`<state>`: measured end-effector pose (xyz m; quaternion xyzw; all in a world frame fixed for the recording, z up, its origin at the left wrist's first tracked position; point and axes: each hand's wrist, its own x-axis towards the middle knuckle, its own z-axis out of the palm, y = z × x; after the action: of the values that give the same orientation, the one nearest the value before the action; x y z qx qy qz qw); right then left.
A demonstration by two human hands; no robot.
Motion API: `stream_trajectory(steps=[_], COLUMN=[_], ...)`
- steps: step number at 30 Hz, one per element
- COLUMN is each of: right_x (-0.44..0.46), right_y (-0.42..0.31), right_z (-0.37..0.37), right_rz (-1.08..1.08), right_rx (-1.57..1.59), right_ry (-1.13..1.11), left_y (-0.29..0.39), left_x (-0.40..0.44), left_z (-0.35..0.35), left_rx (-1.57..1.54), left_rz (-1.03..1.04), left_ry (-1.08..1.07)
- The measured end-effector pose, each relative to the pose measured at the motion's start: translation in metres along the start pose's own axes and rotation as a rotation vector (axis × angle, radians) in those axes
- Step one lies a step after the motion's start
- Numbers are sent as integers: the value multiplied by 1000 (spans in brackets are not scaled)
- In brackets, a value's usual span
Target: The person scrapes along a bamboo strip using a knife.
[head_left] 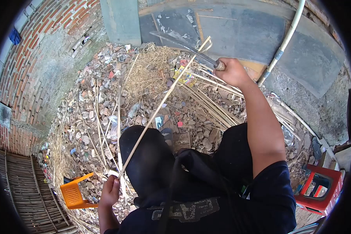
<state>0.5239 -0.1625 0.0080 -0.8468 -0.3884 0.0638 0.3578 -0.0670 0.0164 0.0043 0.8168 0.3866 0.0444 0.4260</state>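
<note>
My right hand (233,72) is wrapped round the wooden handle of a long-bladed machete (191,49), its blade pointing to the upper left. A long, thin bamboo strip (156,110) runs diagonally across my knee. Its lower end is closed in my left hand (110,191), near my left hip. Up by the blade, the strip's far end has a curled, split piece (207,46). The blade crosses the strip close to that end; whether it touches or cuts in, I cannot tell.
Split bamboo strips (210,105) lie in a bundle on the rubble. Dry shavings (150,70) are heaped ahead. An orange plastic piece (73,195) sits at left, a red plastic stool (319,189) at right. A brick wall (27,78), grey panels (241,37) and a pipe (281,45) surround the spot.
</note>
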Motion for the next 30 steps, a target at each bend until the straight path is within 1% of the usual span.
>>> stream_trajectory(steps=[3, 7, 10, 13, 16, 19, 20, 23, 26, 29, 30], right_x=[-7, -11, -13, -14, -13, -5, -5, -7, -9, -4, -2], right_y=[-21, -41, -49, -50, -48, -34, -30, -26, -37, -30, -22], right_z=[-3, 10, 18, 29, 27, 21, 16, 16, 12, 16, 18], right_rz=[-50, -293, -428, -487, -428, -268, -154, -193, -283, -253, -184], right_rx=[15, -25, -67, -156, -185, -29, -84, -157, -176, -122, -76], right_ry=[-95, -131, -159, -186, -207, -154, -168, -99, -221, -227, -183], left_y=[0, 5, 16, 2, 5, 4, 2, 4, -3, 2, 1], left_x=[3, 6, 7, 10, 8, 6, 5, 8, 10, 7, 5], left_z=[1, 3, 5, 5, 3, -1, -2, 0, 1, 4, 4], left_rx=[11, 39, 22, 2, -64, -131, -152, -125, -98, -5, -19], left_rz=[10, -28, -59, -12, -43, -104, -127, -96, -77, -8, -8], left_ry=[14, 51, 25, -26, -97, -126, -127, -111, -110, -76, -63])
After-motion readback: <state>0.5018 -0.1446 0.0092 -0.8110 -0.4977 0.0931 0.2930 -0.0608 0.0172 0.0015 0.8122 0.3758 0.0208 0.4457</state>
